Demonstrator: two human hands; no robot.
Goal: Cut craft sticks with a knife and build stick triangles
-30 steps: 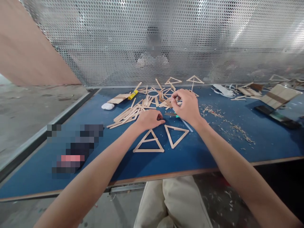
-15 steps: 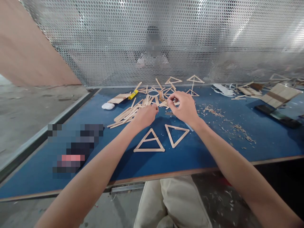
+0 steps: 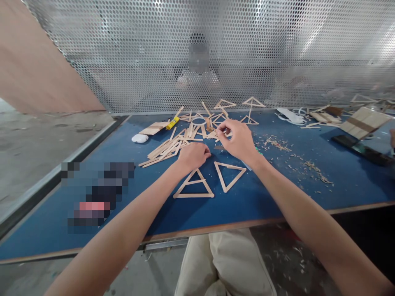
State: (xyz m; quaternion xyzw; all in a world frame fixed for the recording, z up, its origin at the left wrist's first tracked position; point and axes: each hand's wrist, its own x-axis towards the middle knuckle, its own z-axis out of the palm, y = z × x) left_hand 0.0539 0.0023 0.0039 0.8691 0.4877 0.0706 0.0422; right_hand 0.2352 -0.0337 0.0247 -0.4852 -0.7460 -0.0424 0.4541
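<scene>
Two triangles glued from flat wooden sticks lie side by side on the blue table: the left triangle points away from me, the right triangle points toward me. My left hand rests curled on the table just above the left triangle, with nothing visible in it. My right hand reaches into a heap of loose sticks, with thumb and forefinger pinched on one stick. A fan of loose sticks lies to the left of my left hand.
Behind the heap lie more stick triangles, a white ring, a yellow glue stick and a white pebble-like object. Wood shavings are scattered to the right, with wooden blocks and a dark flat device beyond. A perforated metal screen closes the back.
My left hand rose toward the heap, then came back down onto the table above the left triangle. My right hand shifted slightly left and nearer within the heap.
</scene>
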